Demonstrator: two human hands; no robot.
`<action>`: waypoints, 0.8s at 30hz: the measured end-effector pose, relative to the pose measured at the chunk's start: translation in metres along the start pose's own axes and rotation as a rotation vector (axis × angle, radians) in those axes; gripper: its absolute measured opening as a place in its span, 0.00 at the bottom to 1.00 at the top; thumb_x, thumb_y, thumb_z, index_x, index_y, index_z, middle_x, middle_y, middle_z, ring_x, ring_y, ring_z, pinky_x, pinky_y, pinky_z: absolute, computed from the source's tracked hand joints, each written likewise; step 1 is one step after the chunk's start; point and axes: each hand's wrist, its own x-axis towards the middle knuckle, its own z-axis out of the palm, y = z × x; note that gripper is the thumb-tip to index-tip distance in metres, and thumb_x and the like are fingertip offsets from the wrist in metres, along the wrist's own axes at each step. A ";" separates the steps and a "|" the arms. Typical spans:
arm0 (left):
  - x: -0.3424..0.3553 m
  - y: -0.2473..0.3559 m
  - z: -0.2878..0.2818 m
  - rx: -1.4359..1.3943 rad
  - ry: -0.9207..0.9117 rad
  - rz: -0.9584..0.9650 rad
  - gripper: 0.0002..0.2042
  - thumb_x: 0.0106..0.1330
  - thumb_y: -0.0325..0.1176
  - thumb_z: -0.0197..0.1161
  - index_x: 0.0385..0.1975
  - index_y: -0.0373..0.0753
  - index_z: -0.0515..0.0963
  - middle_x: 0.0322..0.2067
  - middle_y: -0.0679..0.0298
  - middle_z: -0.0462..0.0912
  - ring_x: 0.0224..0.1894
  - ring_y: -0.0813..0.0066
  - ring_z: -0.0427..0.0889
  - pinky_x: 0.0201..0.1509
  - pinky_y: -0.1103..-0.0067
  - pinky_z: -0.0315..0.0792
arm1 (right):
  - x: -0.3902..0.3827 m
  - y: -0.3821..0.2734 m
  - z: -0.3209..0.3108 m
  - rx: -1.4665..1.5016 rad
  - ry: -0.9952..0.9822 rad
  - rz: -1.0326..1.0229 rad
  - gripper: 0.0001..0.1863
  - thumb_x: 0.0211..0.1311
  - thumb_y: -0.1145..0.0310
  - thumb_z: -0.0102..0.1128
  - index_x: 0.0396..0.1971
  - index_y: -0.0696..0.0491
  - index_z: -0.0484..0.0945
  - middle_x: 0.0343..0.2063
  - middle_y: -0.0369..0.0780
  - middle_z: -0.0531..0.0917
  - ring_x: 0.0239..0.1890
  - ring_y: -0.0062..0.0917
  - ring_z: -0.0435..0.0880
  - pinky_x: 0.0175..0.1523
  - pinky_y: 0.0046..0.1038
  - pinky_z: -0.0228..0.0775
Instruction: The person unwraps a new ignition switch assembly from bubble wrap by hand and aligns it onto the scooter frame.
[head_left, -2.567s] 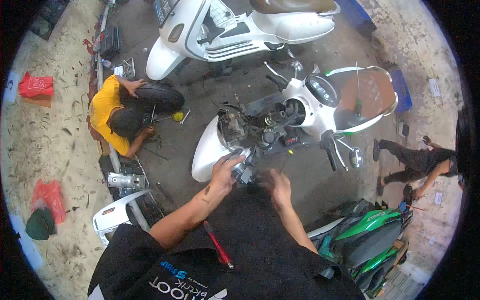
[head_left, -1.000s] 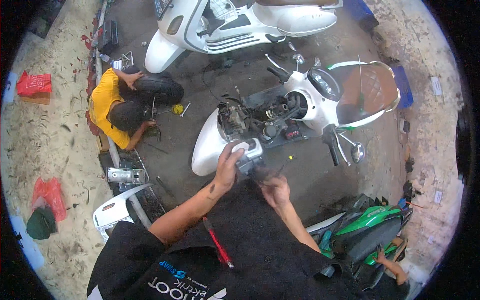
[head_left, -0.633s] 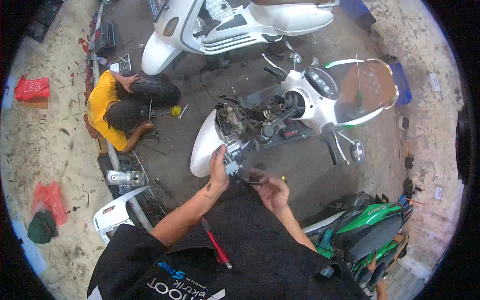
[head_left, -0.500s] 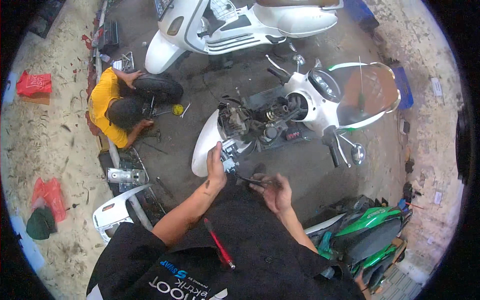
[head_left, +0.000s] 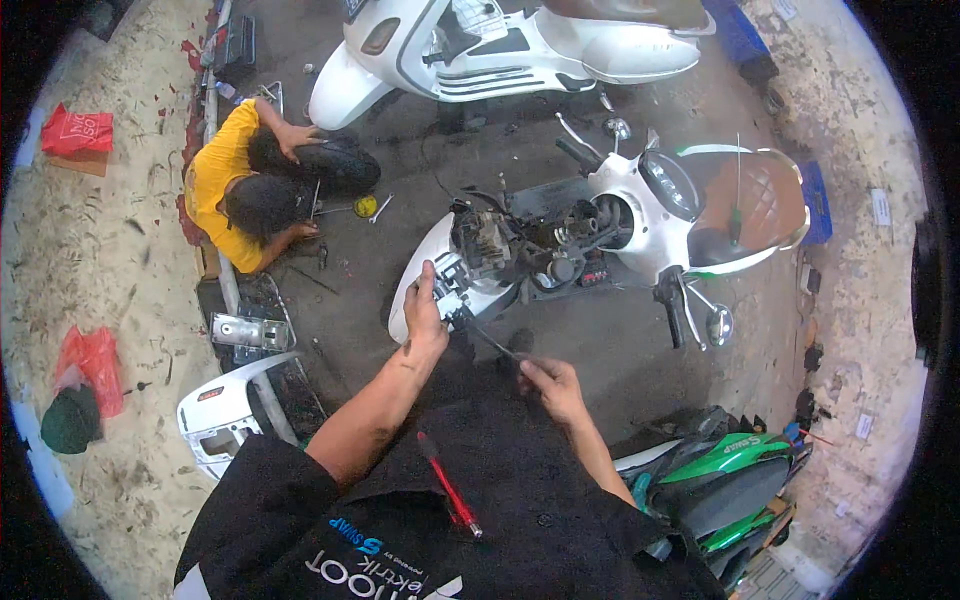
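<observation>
My left hand point(head_left: 425, 322) is closed around a small silver-grey metal part point(head_left: 451, 296), thumb and fingers along its left side. A thin black cable point(head_left: 492, 342) runs from the part's lower end to my right hand point(head_left: 553, 386). Thumb and fingers of that hand pinch the cable's far end, pulling it nearly straight. Just beyond my hands lies a partly stripped white scooter point(head_left: 640, 215), its dark mechanical parts point(head_left: 490, 248) bared between the white front fender point(head_left: 408, 262) and the headlight housing. The exact kind of the metal part is too small to tell.
At left a person in a yellow shirt point(head_left: 215, 200) crouches by a black tyre point(head_left: 345, 165), a wrench point(head_left: 381, 208) beside them. Another white scooter point(head_left: 500, 60) stands at the back. A white panel point(head_left: 225, 415) lies at left; a green-black scooter point(head_left: 725, 475) stands at lower right.
My right hand has closed its fingers on the cable, which now runs straighter. The whole view has shifted slightly; my left hand keeps its hold on the metal part.
</observation>
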 end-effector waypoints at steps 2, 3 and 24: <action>0.001 0.003 -0.001 -0.011 0.015 -0.005 0.24 0.67 0.51 0.59 0.44 0.32 0.71 0.37 0.59 0.80 0.36 0.71 0.82 0.39 0.73 0.78 | 0.001 0.000 -0.005 0.008 -0.007 0.018 0.16 0.65 0.65 0.60 0.46 0.60 0.81 0.27 0.33 0.81 0.28 0.15 0.76 0.36 0.20 0.68; 0.003 0.003 -0.004 -0.044 -0.052 -0.048 0.26 0.68 0.53 0.56 0.48 0.33 0.71 0.40 0.58 0.80 0.39 0.68 0.82 0.42 0.71 0.78 | 0.000 -0.002 -0.005 0.016 -0.013 0.034 0.16 0.65 0.65 0.61 0.47 0.60 0.80 0.28 0.33 0.82 0.29 0.15 0.76 0.37 0.20 0.69; 0.014 -0.022 -0.033 -0.078 0.039 -0.047 0.20 0.70 0.47 0.54 0.49 0.35 0.74 0.41 0.60 0.82 0.42 0.69 0.81 0.49 0.72 0.75 | 0.011 0.005 -0.013 -0.182 0.025 0.057 0.16 0.63 0.63 0.63 0.42 0.61 0.81 0.26 0.35 0.83 0.28 0.17 0.78 0.34 0.19 0.69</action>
